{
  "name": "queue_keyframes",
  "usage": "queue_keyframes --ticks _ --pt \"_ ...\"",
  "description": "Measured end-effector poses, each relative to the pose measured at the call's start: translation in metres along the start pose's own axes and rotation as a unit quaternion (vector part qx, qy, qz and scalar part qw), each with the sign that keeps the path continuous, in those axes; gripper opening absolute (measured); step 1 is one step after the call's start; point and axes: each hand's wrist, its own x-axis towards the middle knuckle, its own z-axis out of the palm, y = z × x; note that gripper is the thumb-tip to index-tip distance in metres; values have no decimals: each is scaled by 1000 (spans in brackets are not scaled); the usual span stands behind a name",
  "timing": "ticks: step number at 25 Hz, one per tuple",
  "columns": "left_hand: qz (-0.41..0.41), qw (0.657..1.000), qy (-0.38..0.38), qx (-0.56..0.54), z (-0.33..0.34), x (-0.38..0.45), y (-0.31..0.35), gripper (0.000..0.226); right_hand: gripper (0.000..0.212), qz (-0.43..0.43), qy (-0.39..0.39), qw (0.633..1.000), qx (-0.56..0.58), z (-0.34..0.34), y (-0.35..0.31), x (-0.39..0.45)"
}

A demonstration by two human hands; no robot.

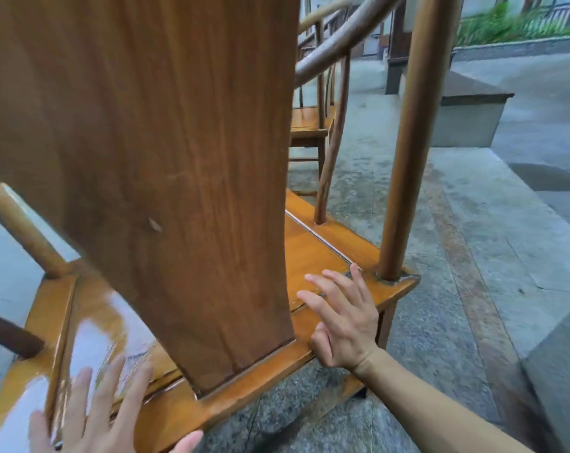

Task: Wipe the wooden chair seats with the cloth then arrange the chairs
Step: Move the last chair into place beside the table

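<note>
The right hand lies flat with fingers spread on the back edge of the chair seat, beside the tall back board. The left hand is open too, fingers straight, over the seat's other side. No cloth shows in either hand — I cannot see it anywhere. The seat looks shiny, maybe wiped already, so moving chairs seems to be what is left. Another chair stands behind. No writing shows — no labels.

Both arms are bare, with no sleeves to see. The left hand wears a thin ring on one finger. The right hand wears nothing
</note>
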Motion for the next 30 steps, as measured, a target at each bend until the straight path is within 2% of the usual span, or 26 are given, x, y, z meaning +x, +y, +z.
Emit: queue_keyframes --ticks 4,8,12,17,26,30 --pt "-49 998 23 -21 -25 -19 32 104 47 14 -54 998 -35 -12 -1 -7" --pt "-39 999 -23 8 -38 -27 29 112 46 44 -117 989 -73 -21 -13 -3" --pt "-24 999 38 12 -26 -30 27 104 47 52 -137 986 -86 -22 -14 -9" --pt "-13 998 55 -1 -16 -33 25 98 46 66 -148 983 -91 -19 -14 -18" --pt "-9 999 51 -15 -19 -37 23 105 49 210 -262 930 -150 -46 -51 -24" --pt "4 998 56 -18 -27 -37 23 108 59 278 -262 916 -124 -51 -66 -31"
